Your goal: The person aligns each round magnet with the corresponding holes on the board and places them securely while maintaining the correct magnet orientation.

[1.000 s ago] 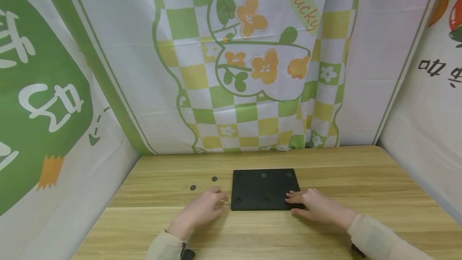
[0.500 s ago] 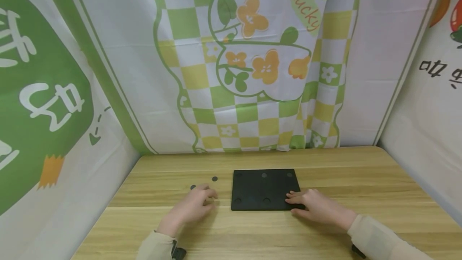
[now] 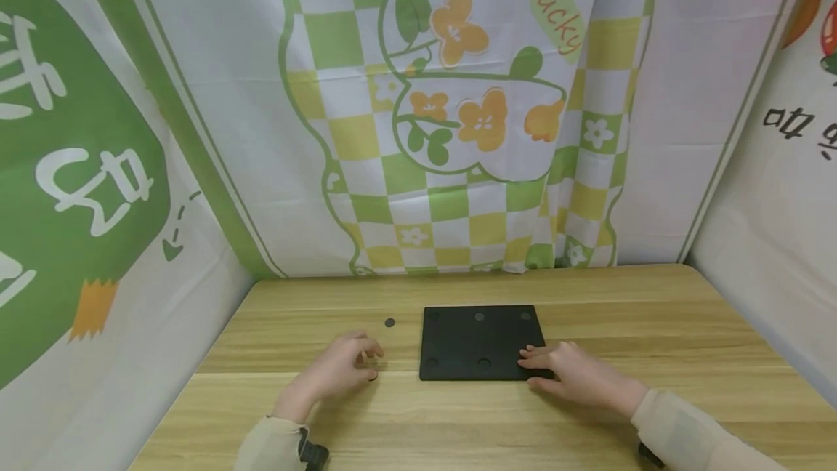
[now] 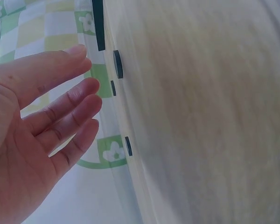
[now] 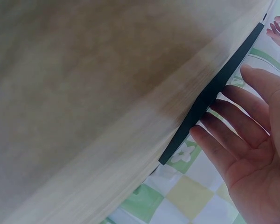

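Note:
My left hand [image 3: 336, 369] hovers low over the table, left of a black rectangular board [image 3: 458, 344], with its fingers loosely bent. A small dark disc [image 3: 373, 376] shows right by its thumb tip. In the left wrist view that disc [image 4: 118, 64] lies on the tabletop, apart from the thumb and fingers, which hold nothing. My right hand [image 3: 575, 376] rests its fingertips on the board's near right corner. The right wrist view shows these fingers [image 5: 214, 142] extended against the board [image 5: 210, 95]. Round spots mark the board; two, at its far side, look grey.
Another dark disc [image 3: 389, 323] lies on the wooden table [image 3: 628, 325] behind the left hand. A third disc [image 4: 128, 146] appears in the left wrist view; the left hand hides it from the head view. A printed curtain [image 3: 451, 231] hangs behind the table's far edge.
The left hand has moved left, away from the board, and now covers one loose disc in the head view. A disc has come into sight by its thumb. The right hand has stayed still.

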`<state>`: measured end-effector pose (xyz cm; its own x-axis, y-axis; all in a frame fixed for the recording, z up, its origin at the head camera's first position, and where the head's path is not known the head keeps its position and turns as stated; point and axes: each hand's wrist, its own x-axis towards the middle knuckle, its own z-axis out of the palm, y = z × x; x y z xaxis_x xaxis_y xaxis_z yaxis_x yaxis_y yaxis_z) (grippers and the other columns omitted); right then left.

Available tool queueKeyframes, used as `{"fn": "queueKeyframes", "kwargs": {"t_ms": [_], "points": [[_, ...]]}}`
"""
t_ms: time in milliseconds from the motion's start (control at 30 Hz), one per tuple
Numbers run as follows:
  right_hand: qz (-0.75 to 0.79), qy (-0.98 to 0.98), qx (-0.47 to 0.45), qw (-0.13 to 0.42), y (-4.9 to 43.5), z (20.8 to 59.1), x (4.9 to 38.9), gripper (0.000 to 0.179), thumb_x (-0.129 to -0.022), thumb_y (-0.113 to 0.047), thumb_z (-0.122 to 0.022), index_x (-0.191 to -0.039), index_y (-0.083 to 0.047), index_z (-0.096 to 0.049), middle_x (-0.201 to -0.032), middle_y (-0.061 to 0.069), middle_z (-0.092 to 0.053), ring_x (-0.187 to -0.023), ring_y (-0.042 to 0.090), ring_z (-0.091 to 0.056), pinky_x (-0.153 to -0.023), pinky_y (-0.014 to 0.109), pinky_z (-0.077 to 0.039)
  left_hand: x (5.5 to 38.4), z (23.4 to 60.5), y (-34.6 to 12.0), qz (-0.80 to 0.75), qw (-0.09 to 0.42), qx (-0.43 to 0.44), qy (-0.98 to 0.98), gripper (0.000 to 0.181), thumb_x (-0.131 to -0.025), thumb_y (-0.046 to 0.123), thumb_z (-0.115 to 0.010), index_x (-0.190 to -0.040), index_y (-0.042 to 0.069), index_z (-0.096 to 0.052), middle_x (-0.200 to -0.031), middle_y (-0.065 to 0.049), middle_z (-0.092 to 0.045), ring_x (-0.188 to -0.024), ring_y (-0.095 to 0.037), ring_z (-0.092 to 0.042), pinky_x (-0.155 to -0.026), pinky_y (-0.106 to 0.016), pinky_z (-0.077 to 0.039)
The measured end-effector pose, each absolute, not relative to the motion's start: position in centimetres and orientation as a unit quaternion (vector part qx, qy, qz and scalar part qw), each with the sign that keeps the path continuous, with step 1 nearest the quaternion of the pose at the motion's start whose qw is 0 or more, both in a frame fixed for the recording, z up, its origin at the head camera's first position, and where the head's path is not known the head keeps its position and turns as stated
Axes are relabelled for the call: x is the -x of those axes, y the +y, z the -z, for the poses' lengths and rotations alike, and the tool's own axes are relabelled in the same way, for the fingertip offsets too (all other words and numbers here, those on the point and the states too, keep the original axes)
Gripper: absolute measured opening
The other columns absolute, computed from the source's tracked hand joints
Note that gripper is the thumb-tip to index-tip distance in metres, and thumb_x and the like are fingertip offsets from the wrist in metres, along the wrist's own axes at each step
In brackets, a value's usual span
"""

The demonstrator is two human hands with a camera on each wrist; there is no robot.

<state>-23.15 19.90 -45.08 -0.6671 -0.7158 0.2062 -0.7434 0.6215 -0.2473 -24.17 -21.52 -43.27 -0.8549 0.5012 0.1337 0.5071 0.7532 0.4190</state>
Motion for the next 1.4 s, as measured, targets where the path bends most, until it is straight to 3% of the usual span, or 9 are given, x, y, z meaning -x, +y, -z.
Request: {"fn": "queueKeyframes", "kwargs": {"t_ms": [633,1400], "points": [[-0.153,-0.898,-0.409,0.044,20.0,45.2,23.3,0.035,-0.090,-0.029,-0.064,-0.117,-0.006,-0.068,-0.121,0.014,-0.065,-0.113,0.027,-0.062,-0.086,0.042,-0.055,25.5,43.9,-23.1,0.278,-0.060,0.274,-0.919,0.032,-0.073,0.007,-0.075,-0.104,0.011,-0.069,-0.093,-0.003,-0.061,-0.083,-0.018,-0.058,-0.070,-0.025,-0.048],[-0.150,-0.896,-0.415,0.050,20.0,45.5,23.5,0.035,-0.090,-0.028,-0.065,-0.116,-0.006,-0.068,-0.120,0.013,-0.065,-0.112,0.026,-0.063,-0.085,0.042,-0.055,27.2,44.7,-24.3,0.327,-0.140,0.294,-0.887,0.027,-0.076,0.008,-0.077,-0.101,0.013,-0.070,-0.100,-0.002,-0.066,-0.084,-0.018,-0.059,-0.070,-0.023,-0.049]]}}
